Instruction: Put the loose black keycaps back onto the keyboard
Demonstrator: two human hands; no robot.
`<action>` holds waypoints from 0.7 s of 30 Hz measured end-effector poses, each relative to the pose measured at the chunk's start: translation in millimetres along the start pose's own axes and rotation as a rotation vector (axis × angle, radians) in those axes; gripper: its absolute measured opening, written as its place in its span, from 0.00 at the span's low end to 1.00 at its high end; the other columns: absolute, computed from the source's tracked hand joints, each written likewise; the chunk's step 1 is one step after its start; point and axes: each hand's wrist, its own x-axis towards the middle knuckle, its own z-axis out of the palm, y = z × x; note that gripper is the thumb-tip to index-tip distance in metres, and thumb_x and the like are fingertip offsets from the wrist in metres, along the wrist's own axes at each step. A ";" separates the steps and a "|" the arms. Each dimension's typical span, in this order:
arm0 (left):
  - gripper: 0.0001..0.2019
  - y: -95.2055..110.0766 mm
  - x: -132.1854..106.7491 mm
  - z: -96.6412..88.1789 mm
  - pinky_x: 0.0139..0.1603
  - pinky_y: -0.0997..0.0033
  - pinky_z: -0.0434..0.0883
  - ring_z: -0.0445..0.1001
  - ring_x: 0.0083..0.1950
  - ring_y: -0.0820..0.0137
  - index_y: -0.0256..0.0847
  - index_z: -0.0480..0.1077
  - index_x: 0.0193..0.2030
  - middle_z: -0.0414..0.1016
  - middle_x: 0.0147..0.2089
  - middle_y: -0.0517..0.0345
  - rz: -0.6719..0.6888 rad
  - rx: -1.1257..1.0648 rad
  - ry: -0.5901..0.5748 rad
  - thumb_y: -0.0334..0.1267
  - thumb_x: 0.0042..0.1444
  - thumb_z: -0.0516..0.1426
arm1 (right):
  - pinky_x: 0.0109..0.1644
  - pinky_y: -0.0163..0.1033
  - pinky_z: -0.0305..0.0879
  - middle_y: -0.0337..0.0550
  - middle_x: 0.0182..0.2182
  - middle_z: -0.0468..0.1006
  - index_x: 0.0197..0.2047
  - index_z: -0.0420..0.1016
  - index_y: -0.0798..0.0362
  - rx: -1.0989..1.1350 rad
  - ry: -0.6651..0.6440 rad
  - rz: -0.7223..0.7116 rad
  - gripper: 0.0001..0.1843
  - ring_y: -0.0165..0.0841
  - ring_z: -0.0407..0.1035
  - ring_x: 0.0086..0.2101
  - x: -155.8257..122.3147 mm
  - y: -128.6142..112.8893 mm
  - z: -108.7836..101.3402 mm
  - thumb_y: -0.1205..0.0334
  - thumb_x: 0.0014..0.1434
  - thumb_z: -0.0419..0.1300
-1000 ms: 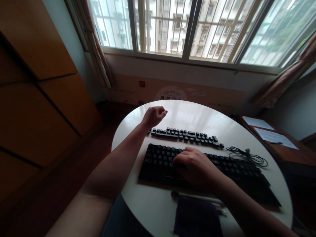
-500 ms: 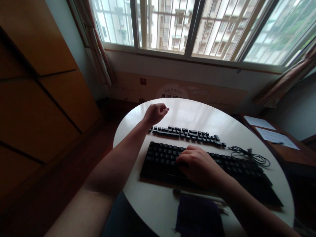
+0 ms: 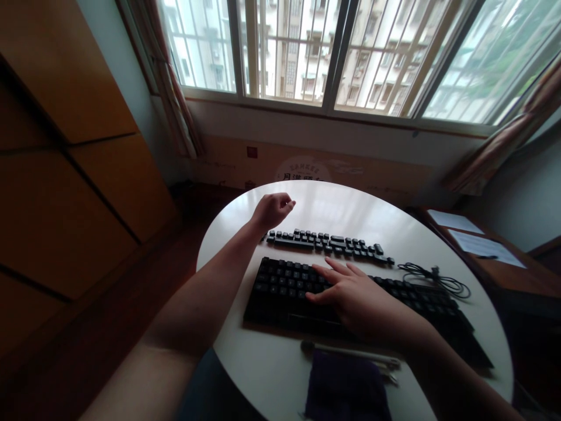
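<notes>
Right hand (image 3: 353, 292) was spread open over the black keyboard (image 3: 280, 286) — whether it pressed any key could not be told. Left hand (image 3: 272, 211), curled closed, was at the far left of the white table (image 3: 258, 362), near loose keycaps (image 3: 333, 241); whether it held anything did not show. The keyboard lay on the table, the keycaps just beyond it — with a coiled cable (image 3: 456, 286) behind its right part.

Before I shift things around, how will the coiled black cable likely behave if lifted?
The cable looks thin and loosely looped, so it will probably flop and spread. So slim a strand is likely light. Lying close beside the keyboard, it could snag there.
</notes>
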 end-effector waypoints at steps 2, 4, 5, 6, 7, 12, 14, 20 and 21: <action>0.14 -3.0 -0.6 2.9 0.32 0.70 0.61 0.67 0.27 0.70 0.39 0.77 0.29 0.75 0.26 0.57 0.001 0.023 -0.037 0.44 0.61 0.57 | 0.71 0.73 0.42 0.38 0.72 0.53 0.60 0.76 0.28 0.036 -0.059 0.044 0.39 0.54 0.41 0.73 0.3 0.5 -0.5 0.80 0.56 0.53; 0.13 -5.6 -1.5 6.8 0.33 0.70 0.63 0.70 0.29 0.69 0.39 0.79 0.32 0.78 0.29 0.56 -0.011 0.066 -0.134 0.44 0.61 0.57 | 0.71 0.73 0.40 0.37 0.73 0.51 0.60 0.76 0.28 0.073 -0.090 0.078 0.40 0.54 0.39 0.74 1.3 0.5 -1.4 0.79 0.55 0.52; 0.13 -6.5 -2.2 8.9 0.34 0.70 0.64 0.72 0.31 0.68 0.40 0.80 0.34 0.80 0.31 0.55 -0.026 0.097 -0.205 0.44 0.61 0.57 | 0.72 0.72 0.39 0.36 0.73 0.50 0.60 0.76 0.28 0.093 -0.096 0.089 0.39 0.53 0.39 0.74 2.0 0.5 -2.0 0.79 0.56 0.52; 0.12 -6.9 -2.9 10.9 0.36 0.69 0.66 0.74 0.33 0.67 0.41 0.81 0.36 0.81 0.33 0.54 -0.043 0.127 -0.277 0.43 0.60 0.57 | 0.72 0.72 0.38 0.36 0.73 0.50 0.60 0.76 0.29 0.111 -0.099 0.093 0.38 0.53 0.38 0.74 2.8 0.4 -2.6 0.78 0.56 0.51; 0.12 -7.0 -3.8 12.8 0.38 0.69 0.67 0.75 0.35 0.66 0.41 0.81 0.38 0.82 0.35 0.54 -0.061 0.153 -0.340 0.43 0.60 0.57 | 0.73 0.71 0.38 0.35 0.73 0.50 0.59 0.77 0.29 0.126 -0.100 0.093 0.37 0.52 0.37 0.74 3.9 0.2 -3.4 0.77 0.57 0.52; 0.12 -3.8 -7.6 19.0 0.42 0.70 0.71 0.79 0.41 0.64 0.43 0.83 0.40 0.84 0.41 0.55 -0.119 0.188 -0.492 0.42 0.59 0.58 | 0.76 0.65 0.39 0.30 0.72 0.54 0.51 0.83 0.34 0.128 0.020 0.095 0.33 0.48 0.42 0.74 11.7 -1.3 -7.6 0.77 0.52 0.53; 0.12 -3.1 -8.2 20.3 0.42 0.70 0.71 0.79 0.42 0.64 0.43 0.83 0.41 0.85 0.42 0.55 -0.147 0.196 -0.521 0.42 0.59 0.59 | 0.76 0.58 0.47 0.30 0.68 0.62 0.49 0.84 0.36 0.129 0.112 0.100 0.31 0.44 0.52 0.71 13.3 -1.2 -9.2 0.76 0.53 0.54; 0.11 -4.7 -6.3 24.3 0.39 0.71 0.70 0.80 0.42 0.64 0.43 0.83 0.40 0.85 0.42 0.56 -0.215 0.213 -0.561 0.43 0.58 0.61 | 0.65 0.49 0.69 0.32 0.58 0.75 0.49 0.84 0.38 0.210 0.347 0.111 0.24 0.36 0.73 0.56 9.5 2.0 -14.1 0.72 0.59 0.56; 0.10 -4.8 -5.9 25.2 0.39 0.71 0.70 0.80 0.42 0.65 0.44 0.83 0.40 0.85 0.42 0.56 -0.223 0.216 -0.562 0.42 0.58 0.61 | 0.63 0.48 0.70 0.32 0.56 0.76 0.48 0.84 0.37 0.221 0.383 0.107 0.23 0.36 0.74 0.55 9.2 2.9 -14.3 0.71 0.59 0.57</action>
